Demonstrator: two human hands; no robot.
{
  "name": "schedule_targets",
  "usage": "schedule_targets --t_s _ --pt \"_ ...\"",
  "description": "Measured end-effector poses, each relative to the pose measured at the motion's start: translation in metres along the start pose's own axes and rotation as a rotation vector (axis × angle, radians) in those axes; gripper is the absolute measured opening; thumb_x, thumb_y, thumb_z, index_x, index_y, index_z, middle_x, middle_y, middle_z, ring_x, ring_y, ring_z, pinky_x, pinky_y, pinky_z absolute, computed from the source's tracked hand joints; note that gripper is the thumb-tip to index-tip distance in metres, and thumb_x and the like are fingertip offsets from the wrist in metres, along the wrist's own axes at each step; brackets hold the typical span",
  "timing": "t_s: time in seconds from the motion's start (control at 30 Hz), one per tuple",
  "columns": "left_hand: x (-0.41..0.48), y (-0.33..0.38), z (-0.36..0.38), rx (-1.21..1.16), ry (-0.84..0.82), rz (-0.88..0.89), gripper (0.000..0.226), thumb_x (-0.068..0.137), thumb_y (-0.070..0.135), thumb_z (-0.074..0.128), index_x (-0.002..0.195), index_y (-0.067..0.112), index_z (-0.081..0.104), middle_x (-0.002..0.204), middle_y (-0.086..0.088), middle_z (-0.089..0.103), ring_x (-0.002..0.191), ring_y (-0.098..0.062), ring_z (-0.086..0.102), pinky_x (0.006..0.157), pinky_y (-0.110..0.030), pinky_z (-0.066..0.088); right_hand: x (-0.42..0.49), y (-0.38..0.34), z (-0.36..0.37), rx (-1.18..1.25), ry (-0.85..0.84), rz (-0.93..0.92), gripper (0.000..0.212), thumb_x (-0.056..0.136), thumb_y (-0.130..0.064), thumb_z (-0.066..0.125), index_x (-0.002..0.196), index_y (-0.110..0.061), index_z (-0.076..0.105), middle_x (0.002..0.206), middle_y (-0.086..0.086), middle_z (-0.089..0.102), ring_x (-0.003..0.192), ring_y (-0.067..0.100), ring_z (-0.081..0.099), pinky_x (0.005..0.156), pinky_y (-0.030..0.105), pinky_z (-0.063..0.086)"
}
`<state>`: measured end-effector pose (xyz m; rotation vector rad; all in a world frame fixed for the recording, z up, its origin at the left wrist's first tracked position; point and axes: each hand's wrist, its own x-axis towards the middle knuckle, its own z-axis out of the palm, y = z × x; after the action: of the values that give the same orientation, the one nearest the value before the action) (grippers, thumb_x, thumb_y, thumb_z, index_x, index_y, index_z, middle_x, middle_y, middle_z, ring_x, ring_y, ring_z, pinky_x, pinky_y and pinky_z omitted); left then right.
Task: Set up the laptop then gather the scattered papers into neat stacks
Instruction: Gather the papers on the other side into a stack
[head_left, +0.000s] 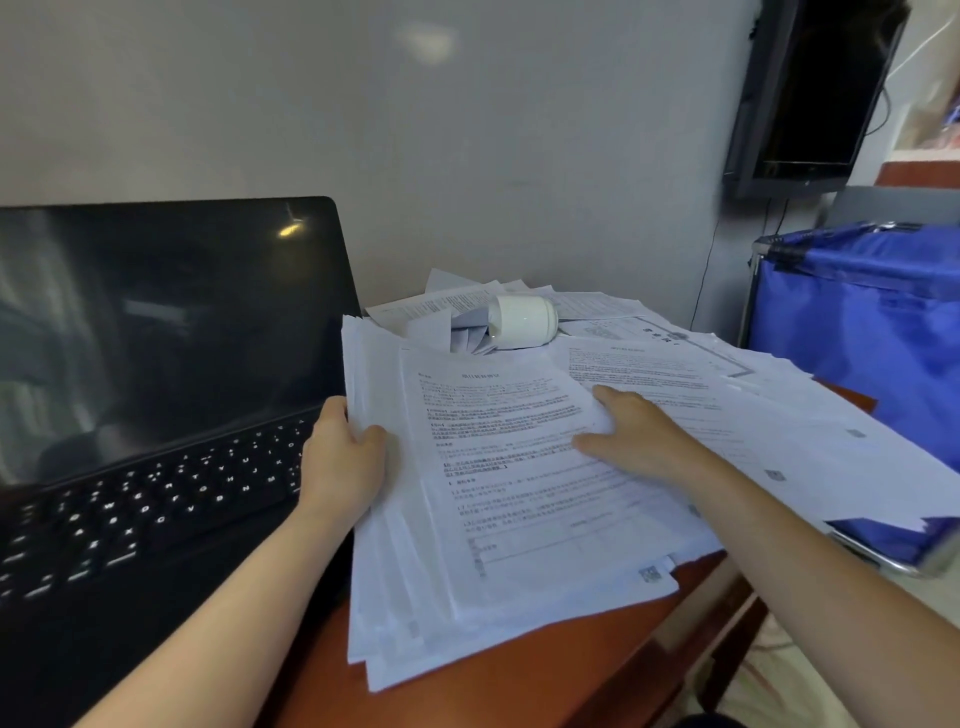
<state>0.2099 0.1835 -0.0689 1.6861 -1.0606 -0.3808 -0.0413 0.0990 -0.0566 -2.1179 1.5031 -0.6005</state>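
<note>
The black laptop (156, 395) stands open on the left of the table, screen dark, keys lit. Right of it lies a thick, uneven stack of printed papers (498, 499). My left hand (340, 457) grips the stack's left edge, thumb on top. My right hand (639, 436) rests flat with straight fingers on the top sheet's right side. More loose sheets (779, 431) fan out to the right, some hanging past the table's edge. Other sheets (447, 306) lie crumpled at the back by the wall.
A white jar (522, 321) lies on its side on the back papers. The reddish-brown table (519, 670) ends near the front right. A blue fabric cart (872, 332) stands close on the right. A dark monitor (810, 93) hangs on the wall above.
</note>
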Motion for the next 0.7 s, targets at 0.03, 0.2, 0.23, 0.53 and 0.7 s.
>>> schedule_targets --t_s 0.03,0.2,0.23,0.53,0.7 --pt "0.0 0.0 0.0 -0.003 -0.002 0.001 0.011 0.089 0.005 0.046 0.098 0.011 0.047 0.083 0.004 0.051 0.078 -0.019 0.052 0.063 -0.03 0.039 -0.002 -0.004 0.002 0.099 -0.023 -0.025 0.038 0.087 -0.024 0.063 0.121 -0.029 0.048 0.117 -0.011 0.052 0.112 0.015 0.05 0.089 0.028 0.042" --pt "0.003 0.003 -0.001 -0.081 -0.036 -0.054 0.019 0.094 0.024 0.045 0.078 0.013 0.048 0.079 0.003 0.051 0.073 -0.014 0.048 0.064 -0.031 0.037 -0.005 -0.018 0.031 0.064 0.028 -0.078 0.029 0.088 -0.024 0.06 0.114 -0.012 0.056 0.115 0.003 0.058 0.112 0.023 0.048 0.091 0.036 0.046" --pt "0.005 0.002 -0.003 -0.078 -0.077 -0.075 0.021 0.091 0.033 0.049 0.085 0.013 0.053 0.085 0.002 0.056 0.078 -0.015 0.053 0.07 -0.033 0.041 -0.008 -0.022 0.037 -0.065 0.053 -0.083 0.03 0.089 -0.028 0.057 0.112 -0.01 0.054 0.117 0.006 0.054 0.115 0.025 0.042 0.095 0.036 0.041" --pt "0.009 0.007 -0.013 -0.108 -0.144 -0.078 0.023 0.092 0.005 0.053 0.115 0.009 0.053 0.106 -0.003 0.062 0.093 -0.023 0.062 0.071 -0.03 0.049 -0.026 -0.004 0.005 -0.351 0.018 -0.127 0.044 0.094 -0.04 0.046 0.134 -0.021 0.044 0.136 -0.001 0.044 0.13 0.025 0.033 0.102 0.035 0.027" --pt "0.011 0.006 -0.022 -0.15 -0.08 -0.023 0.017 0.095 0.009 0.05 0.11 0.014 0.056 0.101 0.0 0.061 0.088 -0.018 0.06 0.065 -0.024 0.044 -0.038 0.017 -0.022 -0.502 -0.248 0.035 0.087 0.084 -0.066 0.048 0.152 -0.03 0.008 0.16 0.001 0.001 0.146 0.024 0.006 0.117 0.04 0.015"
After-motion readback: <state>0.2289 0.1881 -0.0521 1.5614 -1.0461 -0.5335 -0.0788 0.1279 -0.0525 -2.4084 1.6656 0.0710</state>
